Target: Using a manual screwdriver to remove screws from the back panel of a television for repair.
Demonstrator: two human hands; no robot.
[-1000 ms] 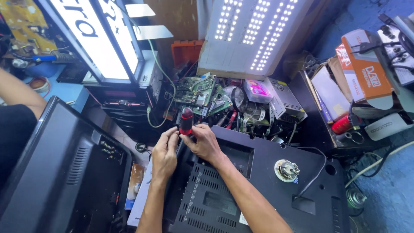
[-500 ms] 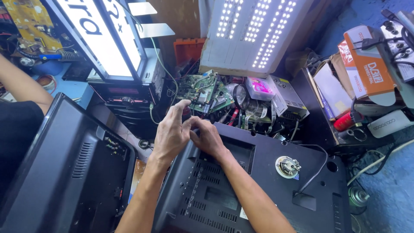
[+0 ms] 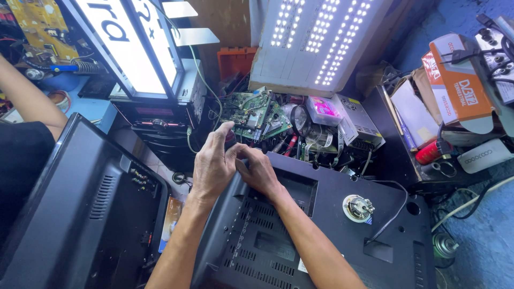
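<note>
Hands together at far edge of black back cover: left hand on top, fingers curled toward palm; right hand under it, fingers tucked out of sight. Cannot tell whether either grip is clamped on anything; only a dark sliver shows between thumb and fingers. Just beyond the grip, circuit boards and tangled wires crowd the cover's edge, little free room. Left of the grip, a gap down to floor, then a second black cover, tilted. Right of the grip, open flat cover with a round metal part and its cable. Lit LED panel leaning behind. Forearms cut off at bottom frame.
</note>
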